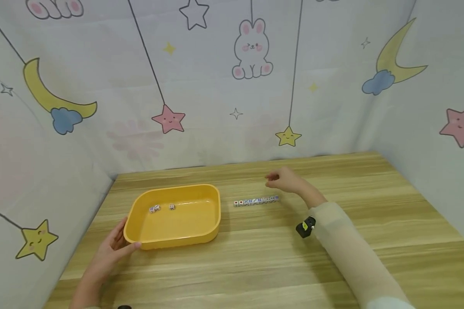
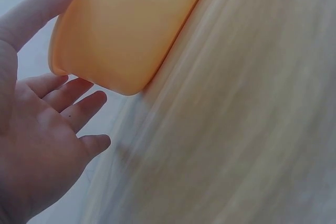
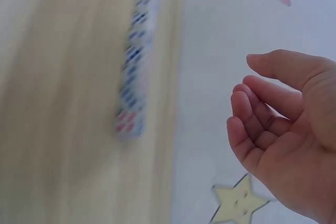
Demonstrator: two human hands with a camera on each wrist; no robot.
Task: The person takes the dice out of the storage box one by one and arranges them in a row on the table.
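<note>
A yellow plastic tray point(image 1: 178, 223) with raised walls stands on the left of the table. Inside it, near the back left, lie three small white dice point(image 1: 172, 206). My left hand point(image 1: 110, 251) holds the tray's near left corner, thumb at the front rim and fingers along the left side; in the left wrist view the little finger stands apart from the wall. To the right of the tray, several dice point(image 1: 256, 201) form one straight row. Just behind that row's right end is my right hand point(image 1: 287, 180), raised, fingers loosely bent and nothing between them.
The wood-grain table point(image 1: 263, 262) meets a white curtain point(image 1: 216, 141) printed with stars, moons and rabbits at the back and sides. A black wrist device point(image 1: 305, 226) sits by the right sleeve. A dark object point(image 1: 124, 307) shows at the bottom edge.
</note>
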